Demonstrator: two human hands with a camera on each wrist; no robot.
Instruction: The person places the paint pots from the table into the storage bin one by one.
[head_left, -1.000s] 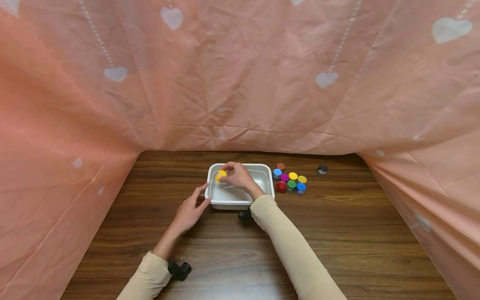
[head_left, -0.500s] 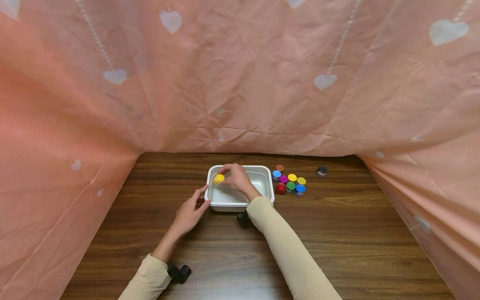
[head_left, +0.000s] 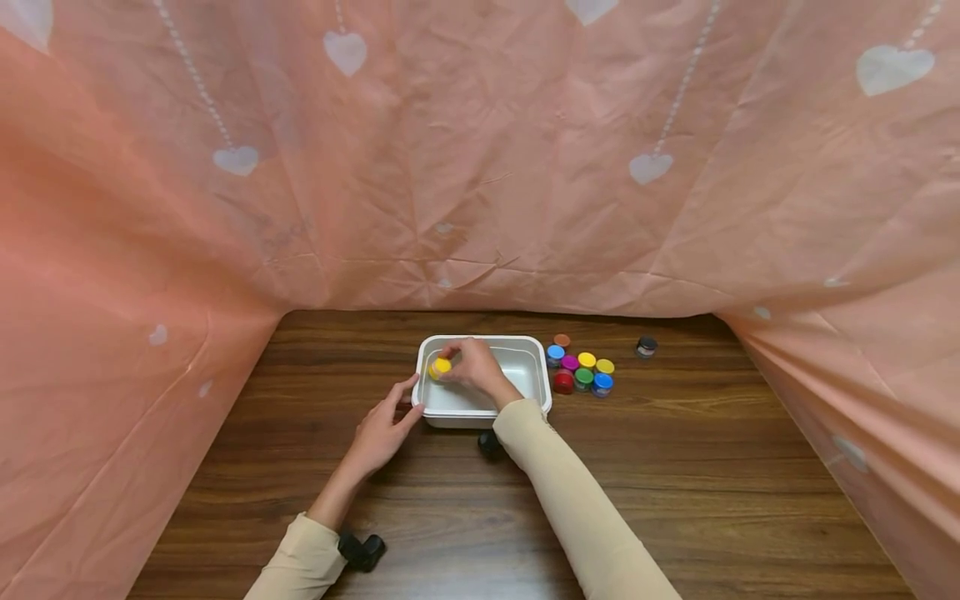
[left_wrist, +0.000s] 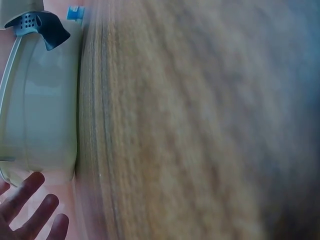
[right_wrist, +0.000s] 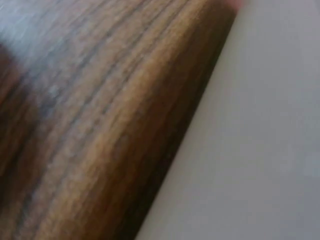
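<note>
A small jar with a yellow lid (head_left: pixel 438 369) is at the left end inside a white rectangular tray (head_left: pixel 461 413). My right hand (head_left: pixel 478 369) reaches over the tray's front rim and pinches that jar between thumb and fingers. Outside the tray's left end, my left hand (head_left: pixel 378 431) has its fingers spread, fingertips at the rim and wall. The left wrist view shows the tray's outer wall (left_wrist: pixel 50 115) with several extended fingers (left_wrist: pixel 37 215) near its corner. Only the tray's pale side (right_wrist: pixel 240 150) and wood appear in the right wrist view, so the fingers there are hidden.
Several small jars with coloured lids, among them a green one (head_left: pixel 583 379), stand grouped just right of the tray. Farther right is a lone black-lidded jar (head_left: pixel 646 347). A pink cloth (head_left: pixel 480 208) hangs behind and around the wooden table (head_left: pixel 712 467).
The yellow-lidded jar and the right hand have shifted slightly toward the tray's near left. The left hand keeps its place at the tray. The whole head view has tilted a little.
</note>
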